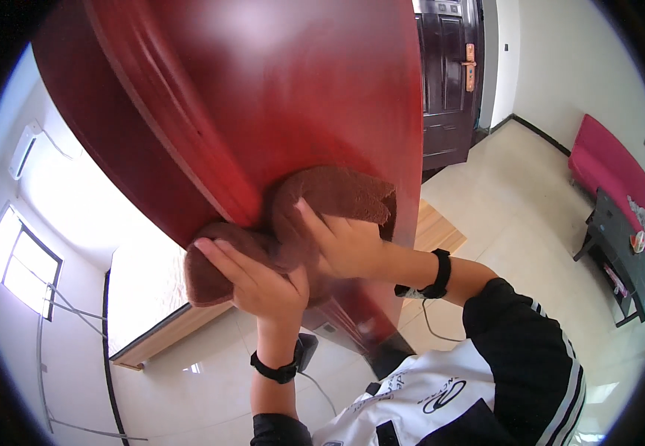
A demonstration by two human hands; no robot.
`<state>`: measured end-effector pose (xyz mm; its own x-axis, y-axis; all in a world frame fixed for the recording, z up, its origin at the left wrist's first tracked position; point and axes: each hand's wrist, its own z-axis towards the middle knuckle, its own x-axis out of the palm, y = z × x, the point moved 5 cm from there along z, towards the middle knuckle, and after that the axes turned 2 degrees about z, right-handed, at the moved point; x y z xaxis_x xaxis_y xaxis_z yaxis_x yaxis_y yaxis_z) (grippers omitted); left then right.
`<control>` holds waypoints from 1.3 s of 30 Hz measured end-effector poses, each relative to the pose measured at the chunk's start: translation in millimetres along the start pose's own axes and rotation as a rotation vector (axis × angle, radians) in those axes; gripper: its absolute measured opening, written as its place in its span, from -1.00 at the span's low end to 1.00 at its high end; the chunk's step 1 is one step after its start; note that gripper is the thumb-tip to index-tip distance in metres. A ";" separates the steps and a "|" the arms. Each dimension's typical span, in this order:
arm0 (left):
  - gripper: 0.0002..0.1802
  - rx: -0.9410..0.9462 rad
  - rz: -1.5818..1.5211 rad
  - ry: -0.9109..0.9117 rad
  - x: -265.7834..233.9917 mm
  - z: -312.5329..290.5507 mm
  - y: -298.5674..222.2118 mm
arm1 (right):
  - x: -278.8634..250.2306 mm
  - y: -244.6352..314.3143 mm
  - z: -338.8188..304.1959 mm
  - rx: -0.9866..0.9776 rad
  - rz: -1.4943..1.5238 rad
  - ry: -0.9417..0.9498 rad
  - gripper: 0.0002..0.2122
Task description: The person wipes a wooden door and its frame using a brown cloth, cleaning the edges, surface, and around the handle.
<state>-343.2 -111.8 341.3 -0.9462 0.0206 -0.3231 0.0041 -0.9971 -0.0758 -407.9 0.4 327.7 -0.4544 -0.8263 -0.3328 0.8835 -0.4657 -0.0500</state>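
Note:
A thick brown cloth (337, 190) is bunched against the lower part of a glossy dark red wooden door panel (300, 97). My left hand (269, 291) holds the left part of the cloth by the raised moulding, two fingers stretched along it. Just to its right, my right hand (352, 249) grips the larger folded part near the panel's right edge, one finger pointing up over the cloth. The other fingers of both hands are partly hidden in the folds. Each wrist wears a black strap with a small device.
A bed with a wooden base (166, 331) stands at left, near a window (25, 253). To the right are a dark entrance door (445, 89), a pink sofa (612, 160) and a low black table (620, 245). Cables hang from both wrist devices.

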 end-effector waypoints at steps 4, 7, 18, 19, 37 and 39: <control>-0.13 0.112 0.072 0.058 2.8 -33.1 -0.6 | 2.2 6.4 -30.0 0.017 -0.045 0.217 -0.38; -0.13 0.157 0.026 0.118 0.6 -68.6 -0.9 | 16.7 16.9 -62.0 0.097 0.243 0.264 -0.41; -0.07 0.886 0.459 -0.020 28.6 -101.6 -15.4 | -21.3 24.1 -87.2 -0.129 0.274 0.075 -0.55; -0.08 0.944 0.513 -0.056 35.9 -103.6 -15.0 | -21.8 19.1 -97.6 -0.099 0.262 0.067 -0.55; -0.22 0.675 -0.566 0.267 92.8 1.0 69.7 | -61.1 19.8 7.0 -0.046 -0.022 -0.244 -0.33; -0.22 0.691 -0.655 0.296 104.7 -3.6 63.3 | -60.3 19.9 1.8 -0.045 -0.059 -0.249 -0.33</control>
<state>-440.9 -172.5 299.3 -0.5751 0.5052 -0.6435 -0.7681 -0.6041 0.2123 -363.2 40.3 348.4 -0.5144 -0.8531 -0.0866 0.8563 -0.5055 -0.1063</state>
